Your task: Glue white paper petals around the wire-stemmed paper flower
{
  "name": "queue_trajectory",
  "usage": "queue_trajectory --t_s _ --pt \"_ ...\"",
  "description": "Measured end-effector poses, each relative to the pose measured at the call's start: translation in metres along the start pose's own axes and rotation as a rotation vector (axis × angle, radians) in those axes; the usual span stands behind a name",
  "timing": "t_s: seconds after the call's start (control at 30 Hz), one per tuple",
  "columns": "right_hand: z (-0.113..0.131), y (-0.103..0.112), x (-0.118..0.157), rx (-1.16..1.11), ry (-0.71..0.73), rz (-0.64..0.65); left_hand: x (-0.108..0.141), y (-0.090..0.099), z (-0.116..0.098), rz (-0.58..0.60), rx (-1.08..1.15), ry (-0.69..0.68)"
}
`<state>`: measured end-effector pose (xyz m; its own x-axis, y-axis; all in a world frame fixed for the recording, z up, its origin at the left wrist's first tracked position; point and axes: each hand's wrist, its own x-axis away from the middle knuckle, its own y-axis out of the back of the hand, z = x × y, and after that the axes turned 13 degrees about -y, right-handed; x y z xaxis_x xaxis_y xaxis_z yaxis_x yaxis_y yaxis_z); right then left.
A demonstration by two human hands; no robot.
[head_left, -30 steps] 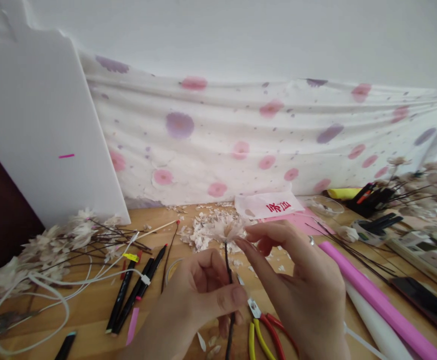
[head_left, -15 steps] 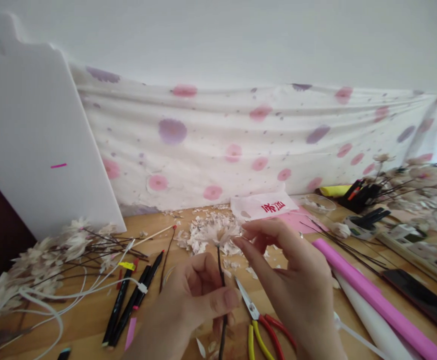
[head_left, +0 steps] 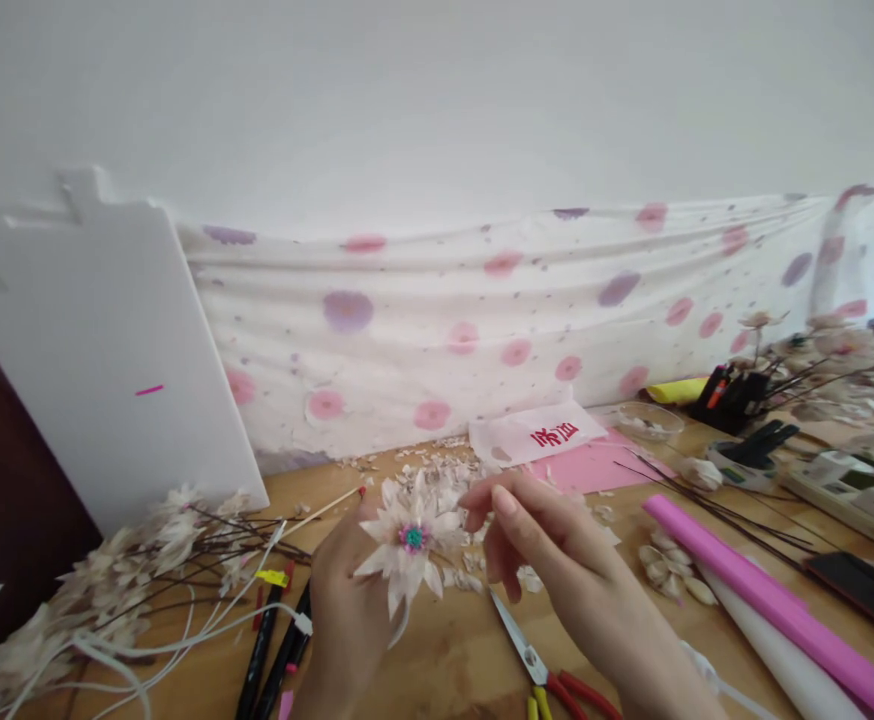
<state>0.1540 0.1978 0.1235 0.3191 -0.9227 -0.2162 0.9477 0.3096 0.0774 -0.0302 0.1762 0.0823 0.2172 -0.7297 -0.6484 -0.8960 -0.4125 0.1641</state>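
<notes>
An artificial flower (head_left: 414, 538) with pale pointed petals and a teal and pink centre faces me. My left hand (head_left: 347, 600) is closed behind it, its fingertips and most of the stem hidden by the bloom and the hand. At the flower's right edge, my right hand (head_left: 538, 545) has loosely bent fingers set apart, with nothing visible in them. Its index fingertip is close to a petal; whether it touches I cannot tell. Below my right hand lie scissors (head_left: 531, 660) with red and yellow handles. Loose pale petals (head_left: 437, 480) are heaped behind the flower.
Finished flowers (head_left: 122, 580), white cables (head_left: 107, 650) and black markers (head_left: 261, 650) lie on the left. A white foam board (head_left: 129, 370) leans behind them. Pink rolled paper (head_left: 767, 610), a phone (head_left: 864, 590), dark wires (head_left: 722, 510) and a pen holder (head_left: 737, 398) are on the right.
The flower has tipped toward me, so its coloured centre now shows. My left hand has turned and moved left; my right hand's thumb and index finger have parted. The view has shifted slightly.
</notes>
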Motion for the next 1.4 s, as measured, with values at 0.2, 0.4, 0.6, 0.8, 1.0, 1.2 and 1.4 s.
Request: queue_trajectory --t_s 0.2,0.4,0.6,0.8,1.0,1.2,1.4 --pt "0.001 -0.005 0.001 -0.128 -0.254 0.282 -0.001 0.007 0.022 -0.073 -0.101 -0.632" --pt "0.002 0.0 0.003 -0.106 -0.279 0.31 -0.002 0.002 0.016 -0.099 -0.139 -0.759" --pt "0.005 0.001 0.005 -0.183 -0.31 0.341 -0.004 0.0 0.015 -0.087 -0.166 -0.823" --pt "-0.005 0.0 0.005 -0.218 -0.226 0.297 -0.002 0.002 0.022 -0.055 -0.181 -0.789" --pt "-0.006 0.0 0.002 -0.358 -0.269 0.293 -0.007 0.001 0.021 -0.035 -0.21 -0.806" --pt "-0.002 0.002 0.002 -0.312 -0.272 0.22 -0.014 0.003 0.018 -0.047 -0.291 -0.876" --pt "-0.004 0.006 0.004 -0.129 -0.234 0.087 -0.015 0.005 0.02 -0.048 -0.33 -0.932"
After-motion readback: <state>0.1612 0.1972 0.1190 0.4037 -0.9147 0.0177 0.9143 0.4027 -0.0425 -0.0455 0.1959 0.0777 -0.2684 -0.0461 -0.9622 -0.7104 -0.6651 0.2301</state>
